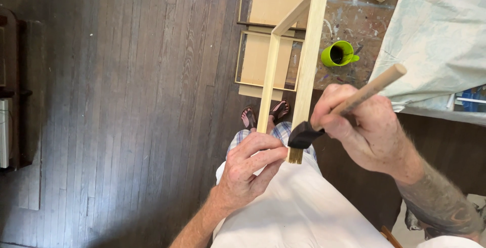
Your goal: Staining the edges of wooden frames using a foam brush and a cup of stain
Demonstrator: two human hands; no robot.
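Note:
My left hand (249, 169) grips the near end of a pale wooden frame (310, 50), which I hold up in front of me so that it reaches away over the floor. My right hand (360, 129) is closed round the wooden handle of a foam brush (305, 135). The brush's black head rests against the frame's right rail near its lower end.
A green cup (338, 54) stands on a paint-spattered board (354, 20) on the floor. Several more wooden frames (263, 58) lie there. A pale cloth (435, 35) covers a surface at the right. My sandalled feet (264, 116) stand on the dark plank floor (126, 101).

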